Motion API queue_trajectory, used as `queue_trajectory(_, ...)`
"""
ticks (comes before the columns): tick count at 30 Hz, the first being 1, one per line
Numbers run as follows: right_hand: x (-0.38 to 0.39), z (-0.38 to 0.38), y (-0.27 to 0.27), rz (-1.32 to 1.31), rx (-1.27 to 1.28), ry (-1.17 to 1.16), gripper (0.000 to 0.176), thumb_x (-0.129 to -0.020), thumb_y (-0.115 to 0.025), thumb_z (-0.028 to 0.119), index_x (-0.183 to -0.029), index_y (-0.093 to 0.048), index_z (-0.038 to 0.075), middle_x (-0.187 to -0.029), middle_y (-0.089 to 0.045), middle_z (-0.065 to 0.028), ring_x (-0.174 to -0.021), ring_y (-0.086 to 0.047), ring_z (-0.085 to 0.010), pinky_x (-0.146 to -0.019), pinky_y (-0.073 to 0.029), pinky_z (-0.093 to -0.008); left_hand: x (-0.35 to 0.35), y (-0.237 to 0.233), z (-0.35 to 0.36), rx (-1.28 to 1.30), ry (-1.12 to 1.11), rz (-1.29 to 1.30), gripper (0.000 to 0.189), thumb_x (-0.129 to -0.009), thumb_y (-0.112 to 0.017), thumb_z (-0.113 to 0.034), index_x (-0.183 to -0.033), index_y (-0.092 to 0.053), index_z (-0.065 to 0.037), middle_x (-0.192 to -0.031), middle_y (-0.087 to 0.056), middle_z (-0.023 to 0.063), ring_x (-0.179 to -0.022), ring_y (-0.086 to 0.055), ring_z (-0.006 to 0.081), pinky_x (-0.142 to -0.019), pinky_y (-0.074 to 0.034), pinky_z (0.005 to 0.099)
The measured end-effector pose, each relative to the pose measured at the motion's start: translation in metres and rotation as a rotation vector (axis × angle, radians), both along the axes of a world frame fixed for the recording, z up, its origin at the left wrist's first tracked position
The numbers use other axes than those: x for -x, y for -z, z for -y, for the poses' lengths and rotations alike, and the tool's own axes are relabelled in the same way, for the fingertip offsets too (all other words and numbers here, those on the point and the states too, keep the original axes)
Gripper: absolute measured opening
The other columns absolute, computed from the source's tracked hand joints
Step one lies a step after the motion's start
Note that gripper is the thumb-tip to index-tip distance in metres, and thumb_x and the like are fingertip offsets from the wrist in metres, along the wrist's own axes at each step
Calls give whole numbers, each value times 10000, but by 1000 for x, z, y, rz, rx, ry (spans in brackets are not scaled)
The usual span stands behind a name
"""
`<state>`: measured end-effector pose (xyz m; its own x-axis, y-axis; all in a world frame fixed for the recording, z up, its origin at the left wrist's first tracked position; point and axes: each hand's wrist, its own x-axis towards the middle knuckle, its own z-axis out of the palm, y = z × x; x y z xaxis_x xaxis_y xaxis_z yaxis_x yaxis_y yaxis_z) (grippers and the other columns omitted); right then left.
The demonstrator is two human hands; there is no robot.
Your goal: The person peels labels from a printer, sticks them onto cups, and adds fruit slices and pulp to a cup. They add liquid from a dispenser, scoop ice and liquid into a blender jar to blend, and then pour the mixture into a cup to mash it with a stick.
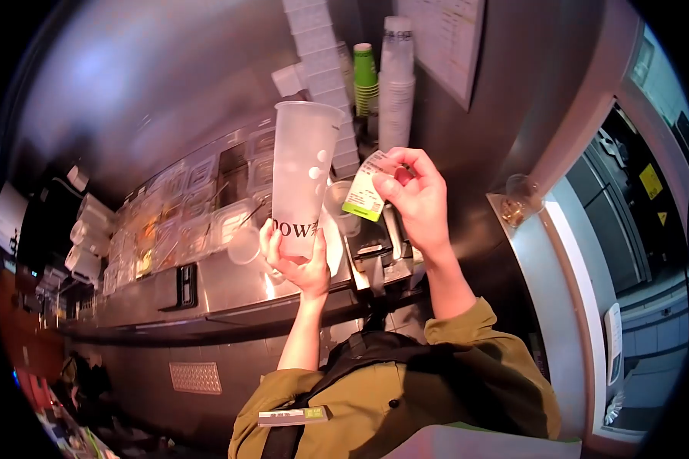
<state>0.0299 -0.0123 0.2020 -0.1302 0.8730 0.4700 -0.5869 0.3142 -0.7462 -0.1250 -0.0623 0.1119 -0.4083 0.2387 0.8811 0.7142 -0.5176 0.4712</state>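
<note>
A long steel bench [230,287] runs across the middle of the frame from the left side to the centre. On it, in the centre left, many clear containers [199,214] with lids stand in rows. At the top centre a tall stack of white cups [396,84] stands against the wall, and a shorter stack of green cups [365,76] is just beside it on the left. A printed sheet [444,38] hangs on the wall at the top, right of the stacks.

The tall plastic cup [302,168] is in the centre of the frame, held up in the air above the bench. It is frosted, upright, and has dark letters near its bottom. The left hand [298,264] holds it from below; the grip is closed around the base of the cup, with the fingers on its side.

The right hand [417,199] is just right of the cup, at about the same height. Its grip pinches a small label [365,195], white with a green edge, between the thumb and the fingertips. The label is near the cup, but I cannot tell if it touches it. Both arms wear olive sleeves [467,321].
</note>
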Motion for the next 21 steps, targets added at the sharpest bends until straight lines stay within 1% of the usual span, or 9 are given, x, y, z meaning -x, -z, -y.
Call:
queue_trajectory(2, 7, 4, 3, 12, 79, -75, 228, -760, -620, 10, -941, -482, -9, -854, -563, -45, -772, -524, -74, -678, -443, -208, -4, -9, 19, 156, 76, 393, 569, -737, -652, -157, -1183, -312, -62, -1206, -364, 147, -1099, -406, 284, -925, -346, 402)
queue_trajectory(3, 8, 6, 5, 49, 116, -111, 210, -764, -621, 22, -921, -484, -4, -820, -563, -36, -740, -518, -60, -660, -435, -191, -12, -24, 27, 61, 607, 1039, 464, -812, -548, -300, -1147, -359, -40, -1106, -437, 149, -940, -499, 254, -819, -447, 355)
queue_trajectory(4, 8, 6, 8, 100, 97, -140, 196, -766, -622, 32, -904, -487, -3, -800, -560, -29, -718, -516, -50, -620, -426, -176, 0, -25, 32, 206, 790, 1519, 457, -838, -476, -378, -1109, -414, -15, -994, -490, 175, -764, -530, 219, -659, -510, 283)
queue_trajectory(6, 13, 9, 11, 203, 66, -137, 202, -761, -632, 44, -895, -488, -2, -780, -558, -29, -715, -516, -45, -578, -418, -168, 17, 1, 37, 227, 1548, 1911, 493, -832, -475, -408, -1088, -443, 12, -945, -504, 201, -696, -514, 201, -567, -502, 246)
queue_trajectory(7, 16, 13, 10, 249, 53, -98, 209, -749, -648, 53, -882, -494, 2, -812, -537, -26, -703, -517, -43, -556, -412, -166, 11, -8, 43, 246, 1457, 2063, 528, -832, -471, -414, -1113, -418, 29, -953, -497, 219, -650, -498, 191, -504, -482, 222)
queue_trajectory(13, 29, 25, 14, 368, -128, 137, 210, -719, -662, 22, -862, -511, -7, -911, -475, -24, -723, -532, -66, -614, -436, -190, 9, -8, 56, 209, 1750, 2287, 497, -831, -498, -352, -1115, -406, 44, -947, -493, 193, -725, -486, 189, -605, -496, 247)
queue_trajectory(17, 33, 36, 7, 511, -220, 282, 220, -687, -676, 17, -848, -528, -2, -936, -441, -24, -677, -502, -62, -578, -412, -187, -10, -13, 58, 310, 1379, 1880, 384, -867, -450, -331, -1073, -445, -7, -885, -510, 102, -690, -492, 173, -606, -484, 240)
queue_trajectory(20, 41, 39, 3, 503, -239, 463, 270, -632, -723, 63, -814, -534, 0, -909, -447, -42, -602, -431, -65, -531, -383, -197, -20, -8, 60, 302, 1271, 1629, 398, -874, -439, -358, -1069, -436, -11, -925, -504, 103, -722, -476, 199, -647, -475, 259)
queue_trajectory(21, 42, 35, 8, 545, -266, 515, 348, -628, -735, 87, -893, -524, 6, -932, -454, -57, -655, -463, -86, -559, -407, -210, -26, -12, 61, 303, 1194, 1566, 375, -891, -400, -362, -1059, -442, -29, -886, -516, 77, -699, -485, 200, -642, -461, 264)
